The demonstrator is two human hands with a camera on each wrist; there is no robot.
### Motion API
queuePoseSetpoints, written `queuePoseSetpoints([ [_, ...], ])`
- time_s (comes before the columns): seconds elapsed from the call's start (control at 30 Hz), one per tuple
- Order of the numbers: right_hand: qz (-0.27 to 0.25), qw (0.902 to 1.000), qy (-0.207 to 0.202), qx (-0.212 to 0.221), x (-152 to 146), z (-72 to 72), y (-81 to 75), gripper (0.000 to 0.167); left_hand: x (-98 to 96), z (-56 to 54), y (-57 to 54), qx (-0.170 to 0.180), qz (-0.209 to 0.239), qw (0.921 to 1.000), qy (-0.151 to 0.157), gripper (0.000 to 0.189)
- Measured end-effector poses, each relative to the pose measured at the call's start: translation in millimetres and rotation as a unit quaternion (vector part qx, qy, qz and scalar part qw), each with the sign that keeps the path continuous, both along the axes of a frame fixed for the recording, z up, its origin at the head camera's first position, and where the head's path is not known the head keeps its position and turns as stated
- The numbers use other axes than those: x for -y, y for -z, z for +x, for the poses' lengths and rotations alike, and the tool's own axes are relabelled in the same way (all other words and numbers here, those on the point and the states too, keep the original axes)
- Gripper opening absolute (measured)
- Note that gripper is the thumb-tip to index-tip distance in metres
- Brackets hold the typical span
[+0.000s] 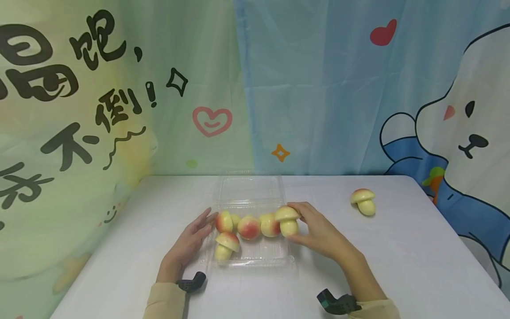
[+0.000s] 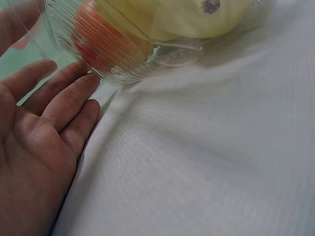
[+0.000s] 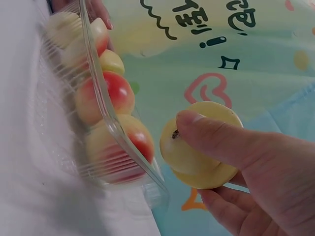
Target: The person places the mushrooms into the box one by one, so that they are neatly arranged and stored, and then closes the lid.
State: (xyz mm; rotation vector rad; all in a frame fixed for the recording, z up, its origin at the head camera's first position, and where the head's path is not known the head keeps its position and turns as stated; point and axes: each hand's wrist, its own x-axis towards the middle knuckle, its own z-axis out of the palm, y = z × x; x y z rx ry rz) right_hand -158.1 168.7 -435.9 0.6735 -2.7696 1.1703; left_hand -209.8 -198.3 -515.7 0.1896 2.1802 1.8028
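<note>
A clear plastic box with its lid laid back stands in the middle of the table. Several mushroom-shaped pieces with red-and-yellow caps lie inside it, among them a round-capped one and one at the front left. My right hand pinches another pale yellow mushroom between thumb and fingers, just above the box's right side. My left hand stays at the box's left wall, its fingers extended against the ribbed plastic.
One more mushroom lies by itself at the back right of the white table. The transparent lid reaches toward the back edge. Behind the table hangs a printed curtain.
</note>
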Motion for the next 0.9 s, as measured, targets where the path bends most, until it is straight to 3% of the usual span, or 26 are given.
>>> queuePoseSetpoints([
  [0.13,0.009,0.9999,0.007,0.006,3.3,2.2,-1.2,0.076,0.6,-0.1,-0.3,-0.004,0.005,0.9999,0.011,0.067],
  [0.5,0.016,0.9994,0.002,0.031,17.4,6.6,-3.0,0.078,0.4,0.3,-0.5,-0.004,0.013,0.9999,0.007,0.066],
  [0.9,0.025,0.9992,-0.026,-0.016,36.1,9.3,6.6,0.073,0.9,0.3,0.1,-0.015,0.013,0.9997,0.012,0.066],
])
